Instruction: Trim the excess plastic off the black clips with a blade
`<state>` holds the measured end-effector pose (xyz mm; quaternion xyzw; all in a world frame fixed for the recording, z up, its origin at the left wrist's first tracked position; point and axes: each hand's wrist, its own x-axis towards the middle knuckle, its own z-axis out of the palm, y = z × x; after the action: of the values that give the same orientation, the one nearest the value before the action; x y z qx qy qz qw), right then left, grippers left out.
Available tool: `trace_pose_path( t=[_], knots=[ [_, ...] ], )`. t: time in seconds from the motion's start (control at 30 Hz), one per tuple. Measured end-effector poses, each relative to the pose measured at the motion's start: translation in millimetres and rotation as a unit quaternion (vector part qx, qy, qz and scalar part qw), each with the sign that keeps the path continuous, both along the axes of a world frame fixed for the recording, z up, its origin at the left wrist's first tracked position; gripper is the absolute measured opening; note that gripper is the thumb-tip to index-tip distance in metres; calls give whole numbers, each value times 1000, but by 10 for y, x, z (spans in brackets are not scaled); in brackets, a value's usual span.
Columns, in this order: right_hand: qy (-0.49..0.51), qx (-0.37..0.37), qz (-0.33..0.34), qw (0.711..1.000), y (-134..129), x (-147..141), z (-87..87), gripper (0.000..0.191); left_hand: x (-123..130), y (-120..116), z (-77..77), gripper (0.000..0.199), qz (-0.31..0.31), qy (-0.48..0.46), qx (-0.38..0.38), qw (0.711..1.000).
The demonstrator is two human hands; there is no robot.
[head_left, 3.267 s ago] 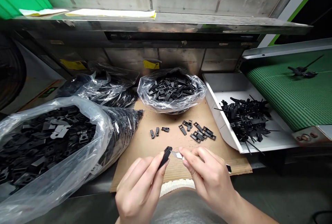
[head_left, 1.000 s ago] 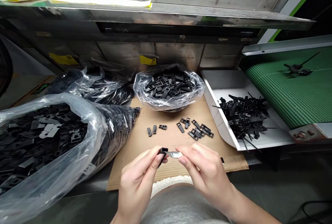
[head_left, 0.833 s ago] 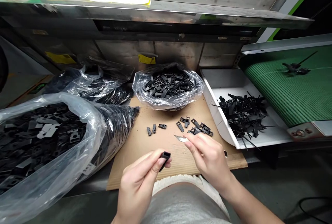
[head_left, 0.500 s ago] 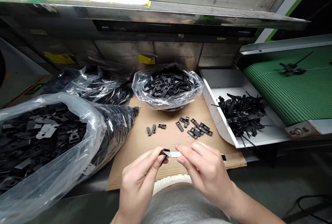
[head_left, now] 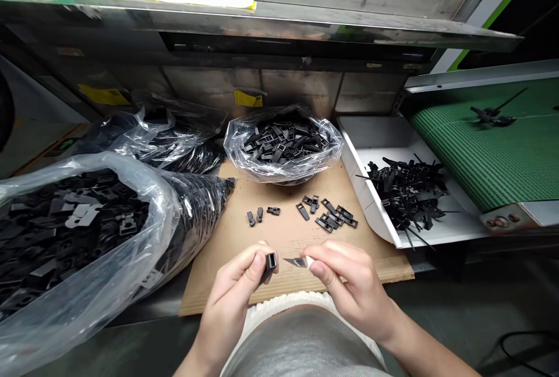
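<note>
My left hand [head_left: 238, 284] pinches a small black plastic part [head_left: 269, 265], its rectangular opening turned toward the right. Opposite it, my right hand [head_left: 349, 281] grips a craft knife [head_left: 297, 262] whose pointed blade aims left, a short gap away from the part. Both hands are over the cardboard sheet [head_left: 244, 243]. Beyond them on the cardboard lie a few small black pieces [head_left: 259, 214] to the left and a loose cluster of black rectangular parts [head_left: 334, 217] to the right.
A clear bag of black parts [head_left: 283, 147] stands at the back. Another large open bag [head_left: 157, 231] fills the left side. A white tray [head_left: 367, 138] holding black pieces sits right, beside a green conveyor belt [head_left: 463, 132]. A metal shelf [head_left: 279, 19] crosses above.
The knife blade has come away from the black part, leaving a gap. My left hand has turned the part so its opening shows.
</note>
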<state>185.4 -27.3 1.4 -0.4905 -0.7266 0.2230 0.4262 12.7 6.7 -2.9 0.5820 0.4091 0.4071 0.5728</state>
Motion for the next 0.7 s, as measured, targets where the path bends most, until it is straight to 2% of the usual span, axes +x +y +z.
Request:
trace_pose_path(
  t=[0.13,0.43,0.57,0.7],
  knots=[
    [-13,11,19,1000,-36,-40,28,28,16,-27,13,29,-5,-32,-15,999],
    [-13,31,11,999,-61,-65,-2,25,45,-79,21,28,7,-73,-23,997],
    [-21,59,-20,998,-51,-46,-56,21,67,-120,52,29,17,-87,-53,995],
    [1,35,-14,999,-78,-36,-38,21,85,-143,69,30,21,-93,-58,994]
  ],
)
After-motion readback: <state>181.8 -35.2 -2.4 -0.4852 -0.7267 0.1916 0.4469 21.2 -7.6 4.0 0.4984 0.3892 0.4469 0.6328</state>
